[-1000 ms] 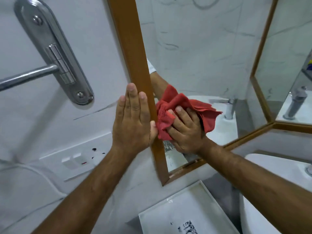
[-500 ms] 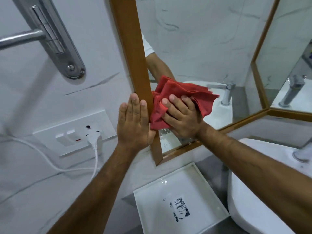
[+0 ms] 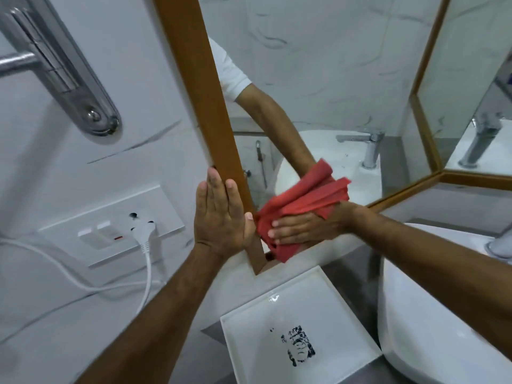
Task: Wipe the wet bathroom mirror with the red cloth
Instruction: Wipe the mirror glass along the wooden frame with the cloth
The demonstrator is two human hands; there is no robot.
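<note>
Mirror (image 3: 318, 87): wood-framed glass on the tiled wall; its lower-left corner is the landmark for the places below.
Red cloth (image 3: 302, 200): bunched and pressed against the glass just right of that corner, its lower edge spilling over the bottom frame.
Right hand (image 3: 304, 227): fingers spread flat over the cloth, pinning it to the glass, not clenched around it.
Left hand (image 3: 219, 214): open, palm flat on the wall and side frame just left of the corner, holding nothing; it seems to brace.
Step in hand: drying the bottom corner of the glass, by my reading.
Doing it well: keep even palm pressure, run the cloth right into the corner along both frame edges, overlap strokes, turn to a drier fold if streaks appear.
Nearby: plugged socket (image 3: 144, 231) left of the corner; white tray (image 3: 346, 306) below it.
</note>
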